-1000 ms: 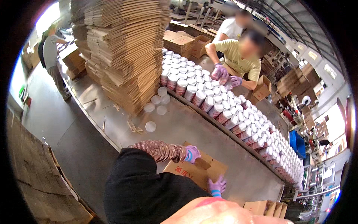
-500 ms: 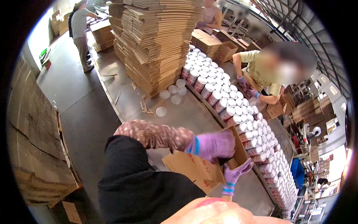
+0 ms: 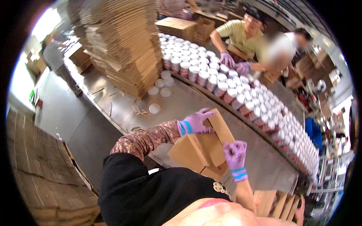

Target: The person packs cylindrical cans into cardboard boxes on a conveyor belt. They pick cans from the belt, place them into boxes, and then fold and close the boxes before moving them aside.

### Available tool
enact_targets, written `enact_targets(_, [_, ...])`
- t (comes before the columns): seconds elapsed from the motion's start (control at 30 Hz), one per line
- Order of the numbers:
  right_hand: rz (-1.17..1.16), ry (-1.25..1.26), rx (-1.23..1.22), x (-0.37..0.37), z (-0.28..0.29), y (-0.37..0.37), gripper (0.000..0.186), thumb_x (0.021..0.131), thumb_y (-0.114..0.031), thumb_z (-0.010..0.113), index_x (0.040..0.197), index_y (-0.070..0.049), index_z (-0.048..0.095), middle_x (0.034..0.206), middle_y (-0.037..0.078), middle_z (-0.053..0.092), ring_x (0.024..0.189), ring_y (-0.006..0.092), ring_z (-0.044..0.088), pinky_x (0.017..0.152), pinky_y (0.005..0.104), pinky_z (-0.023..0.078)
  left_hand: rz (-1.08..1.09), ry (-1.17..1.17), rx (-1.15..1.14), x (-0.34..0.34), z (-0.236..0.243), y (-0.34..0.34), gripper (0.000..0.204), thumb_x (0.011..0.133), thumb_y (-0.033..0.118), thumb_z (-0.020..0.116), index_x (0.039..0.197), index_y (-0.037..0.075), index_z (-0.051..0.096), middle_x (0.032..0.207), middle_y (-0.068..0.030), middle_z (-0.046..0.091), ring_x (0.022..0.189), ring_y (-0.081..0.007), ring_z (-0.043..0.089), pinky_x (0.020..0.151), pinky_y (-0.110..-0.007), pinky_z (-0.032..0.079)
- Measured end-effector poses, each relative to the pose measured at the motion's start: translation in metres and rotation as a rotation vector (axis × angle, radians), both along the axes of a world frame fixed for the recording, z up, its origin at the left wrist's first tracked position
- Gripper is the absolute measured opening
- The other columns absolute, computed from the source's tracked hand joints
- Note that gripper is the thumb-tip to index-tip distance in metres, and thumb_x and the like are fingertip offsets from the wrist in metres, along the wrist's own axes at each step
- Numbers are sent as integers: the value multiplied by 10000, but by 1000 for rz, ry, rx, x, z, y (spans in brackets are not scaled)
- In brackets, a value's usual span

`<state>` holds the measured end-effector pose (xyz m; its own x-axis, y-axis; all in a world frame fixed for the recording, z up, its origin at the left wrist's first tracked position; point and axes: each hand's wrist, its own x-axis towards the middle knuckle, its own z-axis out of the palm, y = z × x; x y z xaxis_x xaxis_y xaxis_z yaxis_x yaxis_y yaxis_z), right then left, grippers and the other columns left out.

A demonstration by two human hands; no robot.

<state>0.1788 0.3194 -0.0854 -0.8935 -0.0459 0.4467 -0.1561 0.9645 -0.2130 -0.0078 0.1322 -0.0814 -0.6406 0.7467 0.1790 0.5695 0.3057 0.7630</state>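
An opened brown cardboard box with raised flaps lies on the metal table in front of me. My left hand, in a purple glove with a blue cuff, grips the top end of a raised flap at the box's upper left. Beside the box's right edge, my right hand, gloved the same way, has its fingers curled closed, their tips darkened; whatever may be inside them is hidden. A patterned sleeve covers my left forearm, and my right forearm is bare.
Tall flattened-cardboard stack at back left, plastic discs beside it. Rows of white-lidded cans line the table's far edge. Co-workers are across; another stands far left. More cartons sit lower right. Metal table runs between.
The flat cardboard has been lifted and unfolded into a box. My left hand has shifted left and up onto a flap. My right hand's spread fingers have curled closed. The view has shifted.
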Motion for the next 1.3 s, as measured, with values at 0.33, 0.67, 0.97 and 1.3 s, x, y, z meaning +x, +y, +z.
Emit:
enact_targets(0.33, [-157, 24, -576, 56, -1, -35, 795, 598, -183, 775, 1242, -41, 331, 1257, 224, 380, 1193, 331, 377, 978, 402, 345, -121, -314, 236, -5, 17, -15, 643, 775, 400, 614, 1240, 9, 402, 1205, -175, 458, 1067, -279, 503, 882, -341, 421])
enact_targets(0.67, [-8, -506, -580, 110, -128, -23, 495, 710, -164, 617, 1170, -83, 454, 1309, 210, 335, 1207, 404, 335, 1009, 435, 305, -1068, -266, -714, -35, -30, 87, 470, 642, 458, 702, 904, 70, 663, 831, -159, 642, 882, -253, 589, 726, -354, 464])
enact_targets(0.97, [-192, -212, 270, -184, 14, 119, 788, 701, -433, 621, 1356, -182, 261, 1352, 141, 307, 1249, 393, 249, 1002, 541, 219, -1042, -628, -515, -45, -23, 76, 439, 865, 297, 500, 1228, 58, 444, 1140, -185, 518, 1048, -245, 510, 922, -341, 371])
enact_targets(1.3, [-390, -73, 477, -245, -68, 104, 481, 777, -205, 476, 1252, -195, 408, 1082, 68, 446, 892, 231, 441, 823, 453, 346, -20, 861, -220, -171, -85, 155, 617, 656, 186, 577, 1232, 48, 402, 1201, -111, 382, 1128, -311, 353, 983, -475, 254])
